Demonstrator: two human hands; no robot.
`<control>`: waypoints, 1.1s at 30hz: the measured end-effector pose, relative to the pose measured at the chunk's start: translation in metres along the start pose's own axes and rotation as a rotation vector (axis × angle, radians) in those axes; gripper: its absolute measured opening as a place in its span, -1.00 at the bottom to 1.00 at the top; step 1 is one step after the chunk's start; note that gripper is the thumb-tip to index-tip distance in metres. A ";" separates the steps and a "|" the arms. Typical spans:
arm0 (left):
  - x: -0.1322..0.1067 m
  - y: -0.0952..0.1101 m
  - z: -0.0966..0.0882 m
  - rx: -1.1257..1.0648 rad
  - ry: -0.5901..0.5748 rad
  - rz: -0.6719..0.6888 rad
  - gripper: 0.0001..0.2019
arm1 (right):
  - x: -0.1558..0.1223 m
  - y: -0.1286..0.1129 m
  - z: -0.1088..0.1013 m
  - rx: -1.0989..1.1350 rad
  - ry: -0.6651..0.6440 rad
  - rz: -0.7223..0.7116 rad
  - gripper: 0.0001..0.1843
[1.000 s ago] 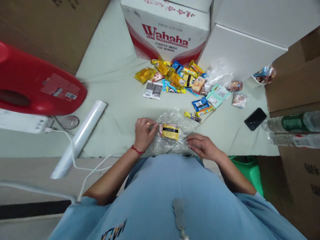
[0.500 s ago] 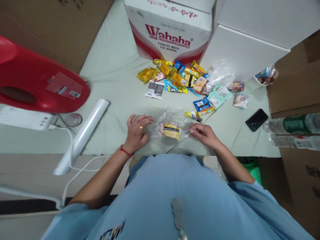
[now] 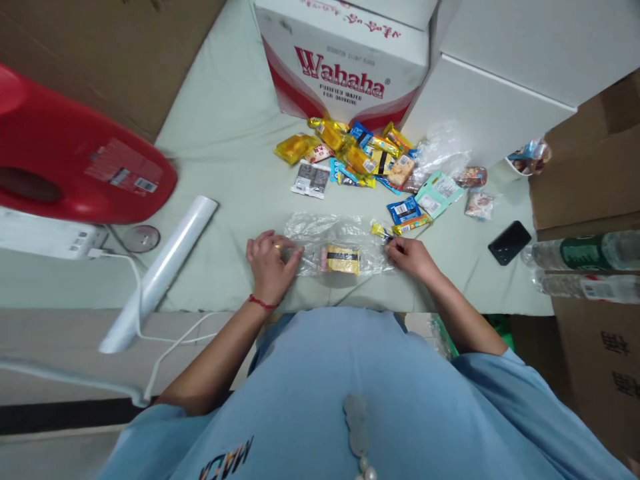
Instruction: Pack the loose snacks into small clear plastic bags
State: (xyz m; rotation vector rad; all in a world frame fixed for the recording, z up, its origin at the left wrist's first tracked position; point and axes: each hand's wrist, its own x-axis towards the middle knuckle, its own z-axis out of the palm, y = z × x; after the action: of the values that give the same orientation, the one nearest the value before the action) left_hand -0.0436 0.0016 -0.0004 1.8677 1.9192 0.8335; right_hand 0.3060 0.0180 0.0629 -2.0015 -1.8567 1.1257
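A sheet of clear plastic film (image 3: 310,230) lies spread and wrinkled at the front of the table. On it sits a small yellow snack packet (image 3: 344,260) with a dark band, and a pinkish piece shows at its left side. My left hand (image 3: 270,267) has its thumb and forefinger closed on the film's left edge. At the opposite end, my right hand (image 3: 413,259) pinches the film's right edge. A small yellow snack stick (image 3: 381,231) lies just beyond my right fingertips, partly by the film.
Behind are a heap of wrapped snacks (image 3: 350,153), a Wahaha carton (image 3: 345,73) and white boxes (image 3: 500,100). To the left lie a plastic-film roll (image 3: 165,267), a white cable (image 3: 140,293) and a red jug (image 3: 95,160). A phone (image 3: 509,243) and bottles (image 3: 590,252) are right.
The crumpled film is now spread wider and flatter. My left hand has gone from spread fingers beside it to gripping its left edge. My right hand has moved slightly right, still pinching.
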 end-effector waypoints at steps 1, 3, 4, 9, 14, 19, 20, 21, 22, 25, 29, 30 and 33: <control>0.000 0.000 0.001 0.017 0.028 -0.015 -0.69 | 0.001 -0.006 -0.005 -0.167 0.053 -0.020 -0.68; 0.001 0.000 0.004 0.044 0.057 -0.051 -0.59 | 0.007 -0.025 -0.015 -0.406 0.155 -0.064 -0.71; 0.001 0.001 0.005 0.059 0.058 -0.071 -0.55 | 0.012 -0.036 -0.017 -0.464 0.181 -0.100 -0.70; 0.002 0.011 0.008 0.128 0.009 -0.129 -0.31 | 0.058 -0.085 0.006 -0.579 0.015 -0.352 -0.60; 0.006 0.016 0.009 0.158 -0.035 -0.189 -0.27 | 0.092 -0.107 0.031 -0.632 -0.119 -0.260 -0.52; 0.008 0.014 0.010 0.125 -0.028 -0.221 -0.70 | 0.086 -0.115 0.018 -0.511 -0.193 -0.381 -0.77; 0.008 0.014 0.011 0.110 -0.014 -0.219 -0.76 | 0.078 -0.116 0.015 -0.499 -0.167 -0.452 -0.77; 0.007 0.013 0.012 0.096 0.003 -0.210 -0.81 | 0.069 -0.115 0.013 -0.498 -0.145 -0.525 -0.78; 0.007 0.013 0.013 0.083 0.018 -0.196 -0.83 | 0.058 -0.113 0.013 -0.507 -0.145 -0.595 -0.78; 0.005 0.013 0.015 0.062 0.029 -0.167 -0.84 | 0.025 -0.101 0.020 -0.532 -0.259 -0.751 -0.79; 0.004 0.011 0.009 0.018 -0.021 -0.145 -0.81 | -0.001 -0.076 0.037 -0.481 -0.312 -0.805 -0.71; 0.003 0.009 0.006 -0.013 -0.044 -0.124 -0.71 | -0.004 -0.070 0.041 -0.486 -0.298 -0.809 -0.67; 0.002 0.001 -0.006 -0.154 -0.161 -0.033 -0.56 | -0.005 -0.057 0.051 -0.511 -0.264 -0.829 -0.51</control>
State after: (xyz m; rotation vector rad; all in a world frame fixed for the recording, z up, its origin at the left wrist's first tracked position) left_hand -0.0465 0.0030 0.0049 1.7515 1.7331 0.7731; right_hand 0.2307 0.0066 0.0640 -1.0029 -2.9138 0.7180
